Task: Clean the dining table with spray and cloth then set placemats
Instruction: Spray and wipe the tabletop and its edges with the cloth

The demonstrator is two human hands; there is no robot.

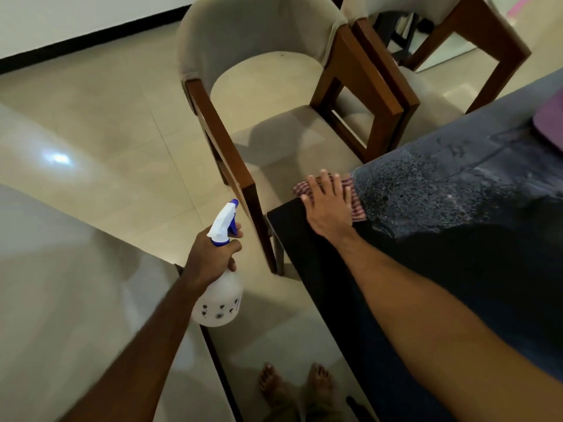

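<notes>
Left hand (213, 257) is gripping the spray bottle (220, 300).
Right hand (327, 204), fingers flat, is pressing the cloth (356, 202) on the wet worktop (457, 190).

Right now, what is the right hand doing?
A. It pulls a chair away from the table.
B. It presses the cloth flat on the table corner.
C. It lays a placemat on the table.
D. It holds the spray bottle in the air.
B: the right hand lies with straight fingers on the striped cloth at the corner of the table, while the left hand grips the spray bottle.
</notes>
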